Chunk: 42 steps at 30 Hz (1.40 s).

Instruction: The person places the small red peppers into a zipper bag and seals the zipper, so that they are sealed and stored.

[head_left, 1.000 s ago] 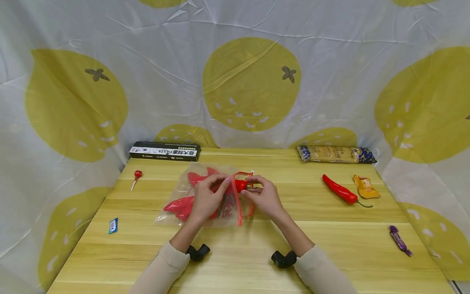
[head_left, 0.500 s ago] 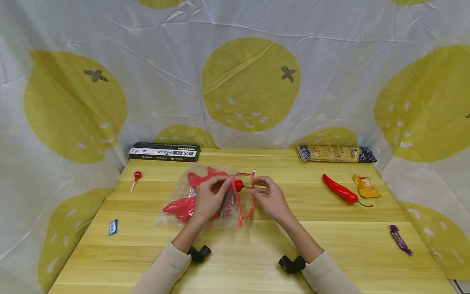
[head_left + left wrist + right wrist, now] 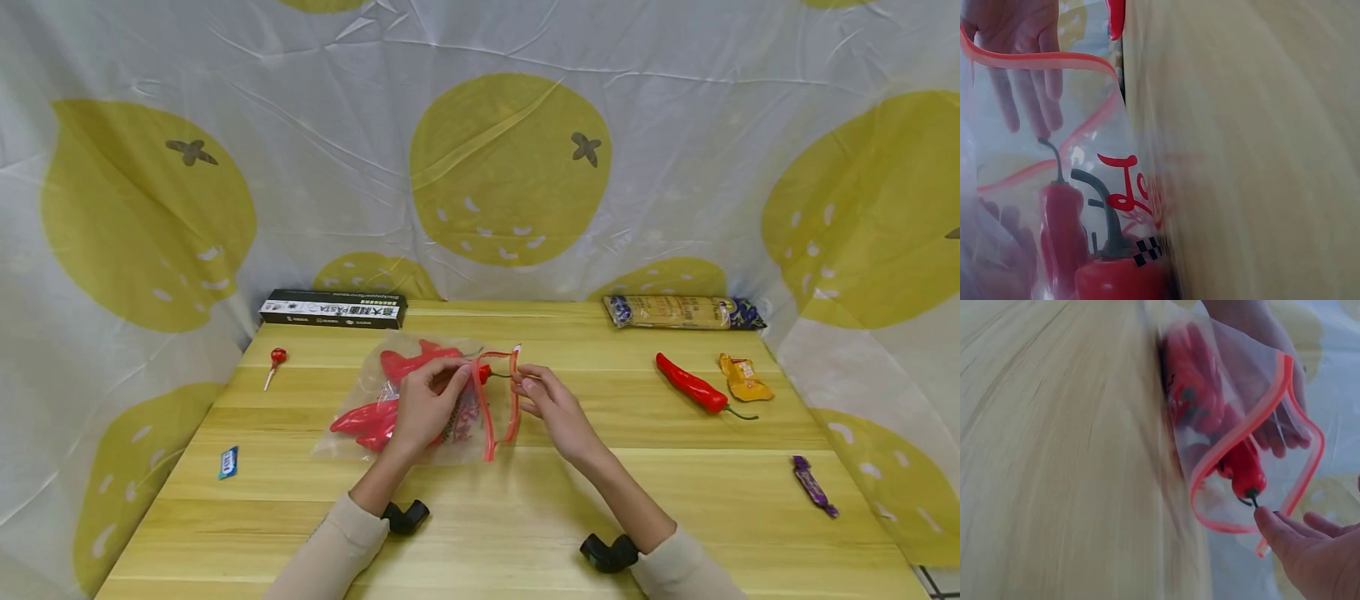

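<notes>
A clear zip bag (image 3: 486,417) with a red zip strip lies on the table, holding several red chili peppers (image 3: 367,417). My left hand (image 3: 427,400) pinches the bag beside its gaping mouth, thumb against fingers. Just inside the mouth is one red chili (image 3: 1247,478), its green stem pointing out toward the right hand. My right hand (image 3: 558,417) is at the opening with fingers extended. In the right wrist view a fingertip (image 3: 1266,519) meets the end of that stem; whether it presses is unclear. The plastic blurs part of the peppers.
Another red chili (image 3: 693,386) and an orange wrapper (image 3: 745,377) lie to the right, near a purple candy (image 3: 813,486). Behind stand a black pasta box (image 3: 333,309) and a pasta packet (image 3: 682,312). A lollipop (image 3: 277,358) and blue candy (image 3: 228,462) lie left.
The chili at the mouth has slid left, deeper into the bag. My right hand has let go of its stem end, loosened its fingers and drawn slightly right. The left hand stays put.
</notes>
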Each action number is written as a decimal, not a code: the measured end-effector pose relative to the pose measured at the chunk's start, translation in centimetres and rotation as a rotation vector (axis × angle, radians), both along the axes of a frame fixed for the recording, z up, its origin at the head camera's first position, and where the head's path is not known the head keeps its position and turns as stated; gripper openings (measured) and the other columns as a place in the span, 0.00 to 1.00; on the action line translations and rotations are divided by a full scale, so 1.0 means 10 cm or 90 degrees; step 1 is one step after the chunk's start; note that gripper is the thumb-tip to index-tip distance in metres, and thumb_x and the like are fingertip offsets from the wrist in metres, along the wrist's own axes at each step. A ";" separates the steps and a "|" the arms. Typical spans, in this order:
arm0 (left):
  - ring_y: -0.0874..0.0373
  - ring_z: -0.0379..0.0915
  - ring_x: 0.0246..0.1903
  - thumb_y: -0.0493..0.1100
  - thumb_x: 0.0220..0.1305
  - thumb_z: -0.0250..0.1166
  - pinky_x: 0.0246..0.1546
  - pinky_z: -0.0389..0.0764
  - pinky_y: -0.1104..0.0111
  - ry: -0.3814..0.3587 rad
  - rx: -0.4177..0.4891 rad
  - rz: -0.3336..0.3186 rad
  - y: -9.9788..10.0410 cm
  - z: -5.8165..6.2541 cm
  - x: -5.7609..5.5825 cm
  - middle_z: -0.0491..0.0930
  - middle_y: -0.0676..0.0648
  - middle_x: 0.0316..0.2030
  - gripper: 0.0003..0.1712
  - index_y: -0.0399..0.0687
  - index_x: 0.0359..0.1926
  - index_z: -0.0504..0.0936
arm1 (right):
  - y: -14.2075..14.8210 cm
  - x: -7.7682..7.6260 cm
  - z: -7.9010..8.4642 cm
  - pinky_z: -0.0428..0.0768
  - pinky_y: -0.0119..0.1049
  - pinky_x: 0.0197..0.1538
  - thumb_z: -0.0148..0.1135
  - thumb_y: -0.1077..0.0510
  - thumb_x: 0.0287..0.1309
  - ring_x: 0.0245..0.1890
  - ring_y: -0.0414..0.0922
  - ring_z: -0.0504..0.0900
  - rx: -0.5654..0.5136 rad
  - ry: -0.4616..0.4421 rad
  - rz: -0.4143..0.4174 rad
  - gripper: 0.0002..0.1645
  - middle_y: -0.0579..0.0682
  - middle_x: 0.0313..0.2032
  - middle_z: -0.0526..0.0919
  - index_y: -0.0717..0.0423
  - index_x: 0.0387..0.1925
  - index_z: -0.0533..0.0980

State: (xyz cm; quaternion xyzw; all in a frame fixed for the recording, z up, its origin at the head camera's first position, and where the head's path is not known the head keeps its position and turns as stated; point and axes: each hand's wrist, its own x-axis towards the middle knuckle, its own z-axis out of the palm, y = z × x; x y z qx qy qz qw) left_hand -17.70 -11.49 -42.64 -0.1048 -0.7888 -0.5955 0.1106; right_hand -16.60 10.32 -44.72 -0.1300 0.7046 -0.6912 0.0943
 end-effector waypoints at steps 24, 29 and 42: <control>0.58 0.83 0.45 0.45 0.65 0.65 0.48 0.83 0.68 -0.001 0.005 0.004 0.00 0.04 0.02 0.86 0.47 0.42 0.10 0.45 0.43 0.86 | 0.74 -0.03 0.04 0.75 0.50 0.61 0.58 0.43 0.66 0.59 0.52 0.75 0.188 0.083 -0.069 0.28 0.49 0.58 0.76 0.44 0.63 0.67; 0.59 0.82 0.47 0.46 0.66 0.65 0.49 0.82 0.71 -0.042 0.027 -0.007 -0.03 0.00 -0.02 0.85 0.47 0.44 0.12 0.46 0.45 0.85 | 1.39 0.02 -0.01 0.70 0.56 0.63 0.63 0.42 0.61 0.60 0.55 0.73 0.327 0.103 -0.118 0.32 0.54 0.61 0.75 0.44 0.64 0.67; 0.60 0.82 0.45 0.57 0.61 0.66 0.47 0.82 0.72 -0.034 0.055 -0.011 -0.09 -0.26 -0.17 0.85 0.52 0.42 0.15 0.56 0.43 0.86 | 2.38 -0.10 0.02 0.71 0.66 0.53 0.61 0.45 0.64 0.55 0.70 0.72 0.610 0.121 -0.200 0.35 0.71 0.57 0.73 0.61 0.64 0.68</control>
